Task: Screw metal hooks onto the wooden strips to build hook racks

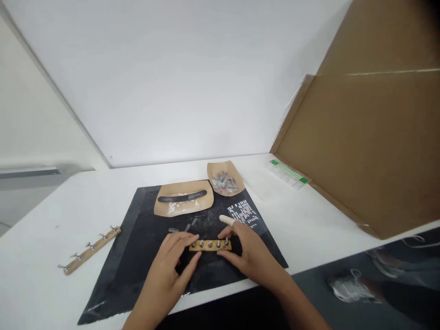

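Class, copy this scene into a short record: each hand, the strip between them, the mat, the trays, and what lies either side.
Left hand: fingers at the strip's left end
Right hand: fingers at its right end; white cover on one
Strip: five metal pegs
Mat: black, on white table
Left tray: curved dark bar
Right tray: small mixed pieces, unclear
Left side: second strip
Right side: cardboard

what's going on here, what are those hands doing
A person's left hand and right hand hold opposite ends of a wooden strip bearing five metal posts, over a black mat. A similar strip lies to the left on the white table. Beyond the hands, a paper tray holds a dark curved bar.
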Demonstrator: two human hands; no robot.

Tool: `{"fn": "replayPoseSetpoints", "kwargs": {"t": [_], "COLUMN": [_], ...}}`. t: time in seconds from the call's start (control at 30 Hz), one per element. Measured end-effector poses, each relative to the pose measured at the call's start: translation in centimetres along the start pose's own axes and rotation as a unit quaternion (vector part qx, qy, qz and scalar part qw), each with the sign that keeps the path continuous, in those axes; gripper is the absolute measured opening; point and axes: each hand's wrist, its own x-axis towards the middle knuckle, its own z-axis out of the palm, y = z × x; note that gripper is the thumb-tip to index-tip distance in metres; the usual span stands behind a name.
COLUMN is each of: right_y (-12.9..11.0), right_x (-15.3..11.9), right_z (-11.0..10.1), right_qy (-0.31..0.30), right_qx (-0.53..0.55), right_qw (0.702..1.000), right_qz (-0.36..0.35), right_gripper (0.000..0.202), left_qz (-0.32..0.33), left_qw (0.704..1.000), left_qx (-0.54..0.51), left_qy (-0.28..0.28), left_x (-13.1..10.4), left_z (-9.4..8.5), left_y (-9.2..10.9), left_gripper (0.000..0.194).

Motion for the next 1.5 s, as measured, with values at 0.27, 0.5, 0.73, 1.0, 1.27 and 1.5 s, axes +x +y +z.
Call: {"fn": "replayPoseSetpoints", "kwargs": {"t": [0.27, 0.5, 0.73, 1.0, 1.27, 1.5], "right_y": [0.37, 0.21, 0.35, 0.05, 0.1, 0.18], "right_x": [-0.25, -0.37, -0.5, -0.14, 0.0, -0.1], "right_z": [0.25, 0.13, 0.26, -0.06, -0.06, -0.04], "right_qy": [0.021, 0.006, 0.006, -0.019, -0.021, -0.021], "right_qx": [-0.023, -0.02, -0.022, -0.012, -0.008, -0.015], "right_qw": [0.999, 1.0, 1.0, 1.0, 0.999, 0.999], "right_qz": [-0.004, -0.01, -0.007, 0.02, 0.027, 0.022], "right_gripper": [0.063, 0.057, 0.055, 0.046, 0.045, 0.052], "left_qz": [-0.021, -0.009, 0.014, 0.067, 0.038, -0.017], "left_qw": [0.999, 0.998, 0.997, 0.994, 0.996, 0.996], "left_qx": [-0.021, -0.026, -0.033, -0.015, 0.01, -0.011], "left_qy": [0.032, 0.055, 0.072, 0.088, 0.074, 0.084], "left_x": [0.38, 0.79, 0.85, 0.9, 0.63, 0.53], "left_z": [-0.1, -0.47, -0.33, 0.18, -0.11, -0.19], "left_y": [-0.01, 0.43, 0.37, 0.26, 0.54, 0.53], "left_gripper": [0.021, 0.014, 0.013, 0.017, 0.015, 0.015]}}
